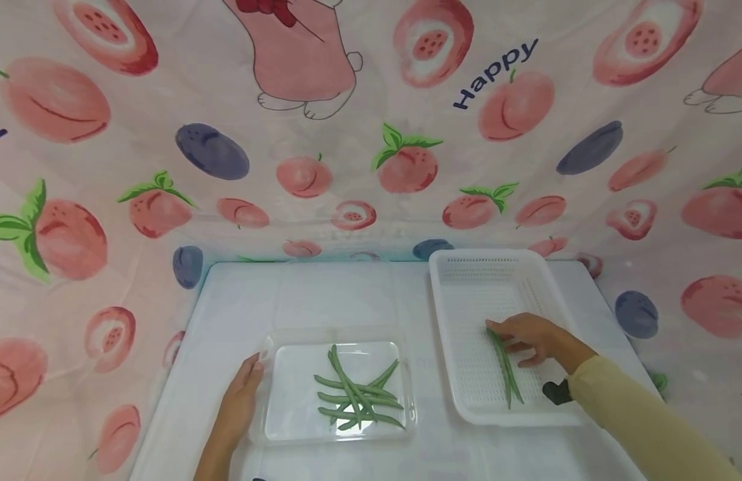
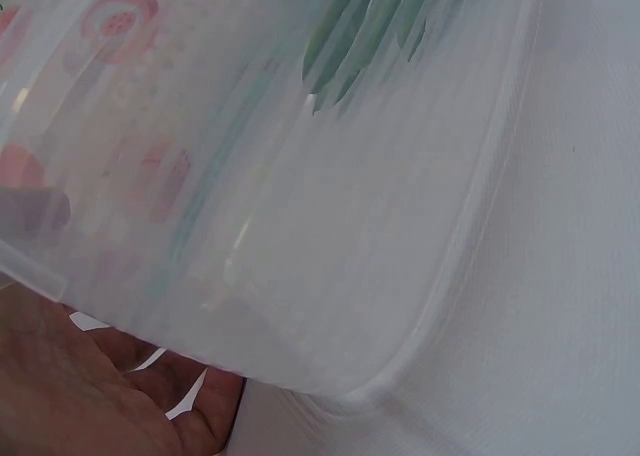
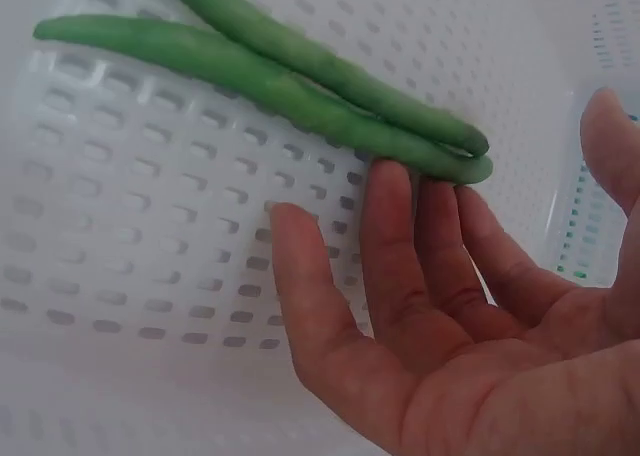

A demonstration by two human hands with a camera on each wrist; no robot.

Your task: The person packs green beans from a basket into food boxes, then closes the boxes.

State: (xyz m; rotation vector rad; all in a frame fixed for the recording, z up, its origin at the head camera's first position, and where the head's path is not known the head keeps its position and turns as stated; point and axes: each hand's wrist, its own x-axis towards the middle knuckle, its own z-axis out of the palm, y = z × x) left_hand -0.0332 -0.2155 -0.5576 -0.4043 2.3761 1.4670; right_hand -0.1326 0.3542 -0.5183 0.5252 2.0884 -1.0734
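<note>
My left hand [image 1: 238,401] rests against the left side of a clear plastic container [image 1: 293,394]. In the left wrist view its fingers [image 2: 205,406] lie along the outside of the wall, slightly bent; the thumb is not visible there. Several green beans [image 1: 355,394] lie crisscrossed in the container's right part. Inside a white perforated basket [image 1: 437,314], my right hand [image 1: 530,337] is at the upper ends of two green beans [image 3: 270,86]. Its fingertips touch or nearly touch them from one side, while the thumb [image 3: 612,146] stands apart.
Both containers stand side by side on a white table [image 1: 238,294], the basket to the right. A fruit-patterned cloth [image 1: 347,167] hangs behind and around the table. Something green [image 1: 658,381] shows past the table's right edge, partly behind the right sleeve.
</note>
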